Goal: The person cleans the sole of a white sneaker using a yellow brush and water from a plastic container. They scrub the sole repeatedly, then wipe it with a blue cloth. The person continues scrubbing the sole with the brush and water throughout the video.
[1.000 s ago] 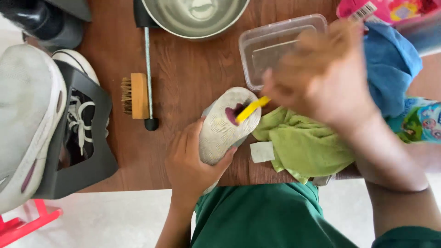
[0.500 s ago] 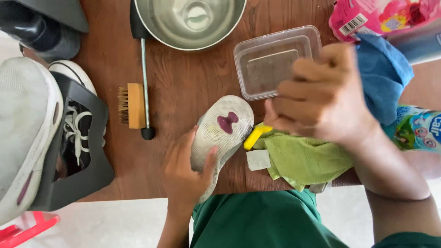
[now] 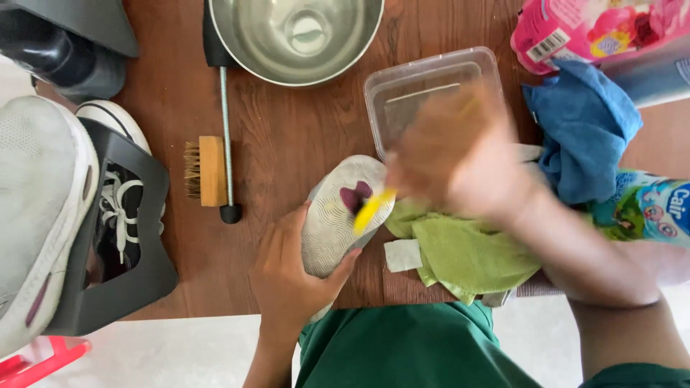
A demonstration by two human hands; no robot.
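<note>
Wood-brown worktop [image 3: 287,158]: everything was laid on it, with a pale floor seen below its near edge.
Far left: a large white shoe [image 3: 36,215] was seen lying against a dark grey stand [image 3: 136,280], with a white laced sneaker [image 3: 118,208] tucked inside it.
Left of centre: a small wooden brush [image 3: 205,171] was found just beside a long metal rod with a black handle [image 3: 226,144].
Top centre: a steel bowl [image 3: 295,36] was placed at the far edge.
Left hand [image 3: 291,276]: it was wrapped around a grey shoe sole-up [image 3: 341,215], held at the near edge of the worktop.
Right hand [image 3: 460,162]: blurred; it was closed on a yellow brush [image 3: 370,210], whose end was pressed to the sole.
Behind the right hand: a clear plastic tub [image 3: 431,86] was seen.
Under it: a green cloth [image 3: 467,251] was spread.
Right: a blue cloth [image 3: 582,129] and pink packet [image 3: 575,29] were set.
</note>
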